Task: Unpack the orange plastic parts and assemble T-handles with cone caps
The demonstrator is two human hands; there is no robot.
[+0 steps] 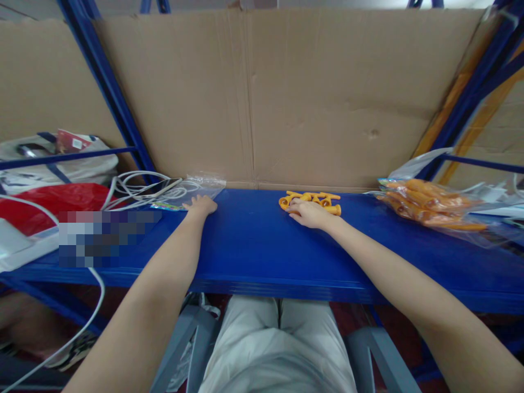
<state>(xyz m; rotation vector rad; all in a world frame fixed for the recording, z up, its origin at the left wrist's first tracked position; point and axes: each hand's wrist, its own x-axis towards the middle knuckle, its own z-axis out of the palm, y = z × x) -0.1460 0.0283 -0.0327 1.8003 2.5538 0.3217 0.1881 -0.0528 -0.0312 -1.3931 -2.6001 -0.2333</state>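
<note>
Both my arms reach forward over a blue shelf board [254, 245]. My right hand [308, 212] rests on a small heap of orange plastic parts [315, 200] near the cardboard back wall, its fingers curled over some of them. My left hand [200, 206] lies at the edge of a clear plastic bag [192, 188] on the left of the shelf, fingers bent down onto it; whether it grips the bag is not clear.
A cardboard sheet [262, 98] closes the back. White cables [139, 188], a red bag [61, 199] and a white bag [49, 164] lie at the left. Clear bags filled with orange parts [429, 204] are stacked at the right. Blue rack posts [110, 93] stand on both sides.
</note>
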